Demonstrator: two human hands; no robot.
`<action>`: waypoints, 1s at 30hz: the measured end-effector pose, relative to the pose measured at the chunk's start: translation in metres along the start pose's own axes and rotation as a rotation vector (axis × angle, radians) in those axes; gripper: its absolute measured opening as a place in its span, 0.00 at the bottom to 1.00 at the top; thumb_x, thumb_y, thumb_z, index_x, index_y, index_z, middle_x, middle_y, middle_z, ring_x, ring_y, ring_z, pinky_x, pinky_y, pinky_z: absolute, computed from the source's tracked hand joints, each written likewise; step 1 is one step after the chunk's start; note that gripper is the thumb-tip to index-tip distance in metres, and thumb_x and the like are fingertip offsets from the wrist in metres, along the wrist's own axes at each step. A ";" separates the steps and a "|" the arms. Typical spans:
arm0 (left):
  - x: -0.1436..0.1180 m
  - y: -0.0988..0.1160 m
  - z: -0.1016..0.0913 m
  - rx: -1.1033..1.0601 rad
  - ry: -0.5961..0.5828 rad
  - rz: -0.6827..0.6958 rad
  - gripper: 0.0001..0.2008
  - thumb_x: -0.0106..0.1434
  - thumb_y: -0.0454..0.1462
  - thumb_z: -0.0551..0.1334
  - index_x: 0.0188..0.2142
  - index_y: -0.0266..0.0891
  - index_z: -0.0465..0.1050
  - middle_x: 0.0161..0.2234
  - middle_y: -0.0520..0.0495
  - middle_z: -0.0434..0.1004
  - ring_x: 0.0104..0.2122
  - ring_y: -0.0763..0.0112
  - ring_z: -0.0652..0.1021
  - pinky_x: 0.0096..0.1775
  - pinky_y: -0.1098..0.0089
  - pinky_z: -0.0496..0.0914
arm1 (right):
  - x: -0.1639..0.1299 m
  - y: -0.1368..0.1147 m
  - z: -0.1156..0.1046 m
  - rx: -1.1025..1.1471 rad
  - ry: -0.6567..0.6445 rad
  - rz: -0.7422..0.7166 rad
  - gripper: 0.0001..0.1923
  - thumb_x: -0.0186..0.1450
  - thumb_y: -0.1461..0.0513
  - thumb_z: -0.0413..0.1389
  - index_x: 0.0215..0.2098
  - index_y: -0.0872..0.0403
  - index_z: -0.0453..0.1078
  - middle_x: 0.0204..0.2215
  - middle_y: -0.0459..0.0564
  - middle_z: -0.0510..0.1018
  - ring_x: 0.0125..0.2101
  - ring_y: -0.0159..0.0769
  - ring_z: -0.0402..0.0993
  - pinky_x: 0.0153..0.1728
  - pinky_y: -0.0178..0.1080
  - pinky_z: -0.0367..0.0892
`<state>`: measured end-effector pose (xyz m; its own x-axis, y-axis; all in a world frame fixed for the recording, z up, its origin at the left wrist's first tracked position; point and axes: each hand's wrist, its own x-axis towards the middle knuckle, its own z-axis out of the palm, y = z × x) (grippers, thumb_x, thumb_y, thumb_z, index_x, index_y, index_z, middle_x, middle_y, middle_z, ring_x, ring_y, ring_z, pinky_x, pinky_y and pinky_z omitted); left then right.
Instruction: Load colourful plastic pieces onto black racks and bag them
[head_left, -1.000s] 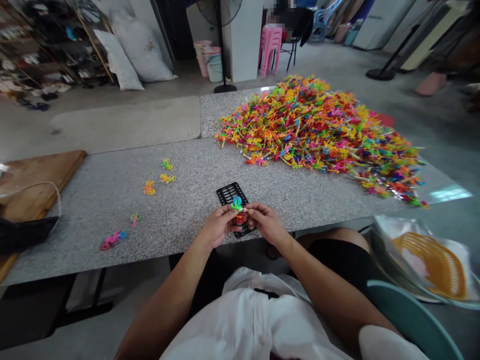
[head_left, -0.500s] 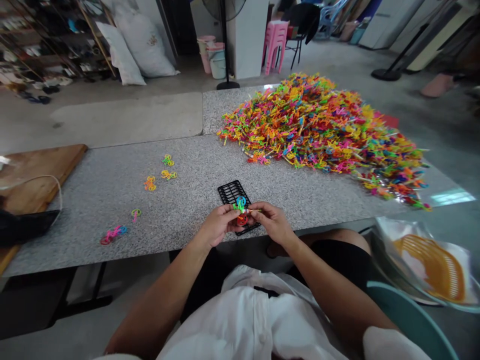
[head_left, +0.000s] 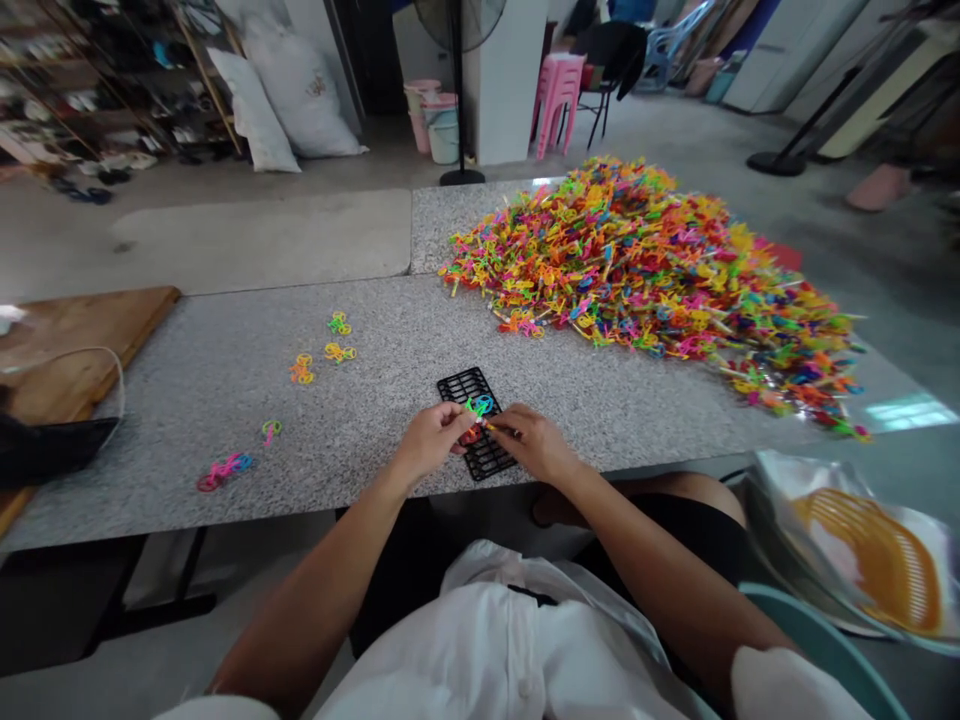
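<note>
- While both hands meet over the near edge of the table point(head_left: 225, 400), the left hand point(head_left: 429, 447) and right hand point(head_left: 534, 447) pinch one small cluster of coloured plastic pieces point(head_left: 478, 412) between their fingertips.
- Cluster: green and blue loops on top, a red piece below, a thin pale stick on the right-hand side. Exactly which finger grips which piece: cannot tell, too small.
- Both hands are closed on the cluster, fingers curled in, thumbs toward each other.
- Cluster sits just above a black plastic grid point(head_left: 474, 420), which lies flat on the table at the near edge, partly under the hands. Touching the grid or not: cannot tell.
- Big pile of coloured plastic pieces point(head_left: 645, 270) covers the far right part of the table and runs toward the right edge, well apart from the hands.
- Loose bits on the left half: yellow and green pieces point(head_left: 335, 338) mid-table, an orange piece point(head_left: 301, 370) beside them, a pink and blue piece point(head_left: 222, 470) closer to the near edge.
- Wooden board point(head_left: 67, 350) adjoins the left edge of the table.
- Orange basket point(head_left: 874, 560) in a clear bag sits off the table, low at the person's right.
</note>
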<state>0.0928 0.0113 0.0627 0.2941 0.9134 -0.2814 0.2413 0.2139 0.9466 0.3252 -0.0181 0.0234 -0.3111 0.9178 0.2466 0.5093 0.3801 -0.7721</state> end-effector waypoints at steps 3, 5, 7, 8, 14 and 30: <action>0.012 -0.013 -0.018 0.246 0.175 0.178 0.20 0.69 0.52 0.66 0.50 0.40 0.78 0.47 0.42 0.84 0.47 0.58 0.83 0.49 0.56 0.81 | 0.024 0.008 0.007 -0.042 0.074 0.190 0.07 0.71 0.60 0.63 0.44 0.53 0.83 0.35 0.49 0.82 0.36 0.38 0.78 0.41 0.38 0.72; 0.017 -0.028 -0.024 0.464 0.296 0.304 0.16 0.71 0.47 0.64 0.50 0.40 0.79 0.52 0.39 0.83 0.54 0.55 0.81 0.59 0.50 0.76 | 0.048 0.012 0.012 -0.025 0.120 0.341 0.07 0.71 0.59 0.62 0.42 0.54 0.82 0.31 0.47 0.82 0.32 0.36 0.77 0.37 0.37 0.71; 0.017 -0.046 -0.022 0.646 0.258 0.396 0.14 0.71 0.43 0.65 0.52 0.39 0.79 0.56 0.37 0.81 0.59 0.53 0.78 0.65 0.48 0.71 | 0.075 0.013 0.021 0.039 0.116 0.447 0.08 0.73 0.59 0.60 0.42 0.55 0.80 0.29 0.45 0.82 0.28 0.34 0.76 0.32 0.35 0.69; 0.015 -0.055 -0.018 0.719 0.211 0.430 0.15 0.71 0.43 0.65 0.54 0.39 0.78 0.58 0.37 0.80 0.62 0.52 0.76 0.67 0.48 0.69 | 0.088 0.012 0.027 0.079 0.088 0.481 0.08 0.73 0.59 0.60 0.42 0.55 0.79 0.29 0.45 0.82 0.26 0.32 0.76 0.30 0.34 0.69; -0.001 -0.079 0.021 0.978 0.264 0.412 0.23 0.75 0.47 0.61 0.65 0.43 0.73 0.71 0.38 0.68 0.72 0.45 0.65 0.73 0.38 0.58 | 0.146 0.004 0.065 0.140 -0.102 0.594 0.04 0.73 0.63 0.60 0.40 0.55 0.76 0.37 0.48 0.87 0.22 0.27 0.77 0.25 0.30 0.68; -0.001 -0.078 0.032 0.962 0.259 0.368 0.25 0.74 0.48 0.64 0.65 0.44 0.73 0.70 0.38 0.71 0.73 0.43 0.64 0.73 0.36 0.55 | 0.130 0.006 0.087 -0.553 -0.020 0.391 0.13 0.76 0.59 0.57 0.50 0.59 0.79 0.44 0.62 0.88 0.46 0.46 0.86 0.47 0.37 0.72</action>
<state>0.1032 -0.0173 -0.0155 0.3193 0.9362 0.1467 0.8410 -0.3513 0.4114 0.2179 0.0939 -0.0001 -0.0329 0.9994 -0.0046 0.9213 0.0285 -0.3879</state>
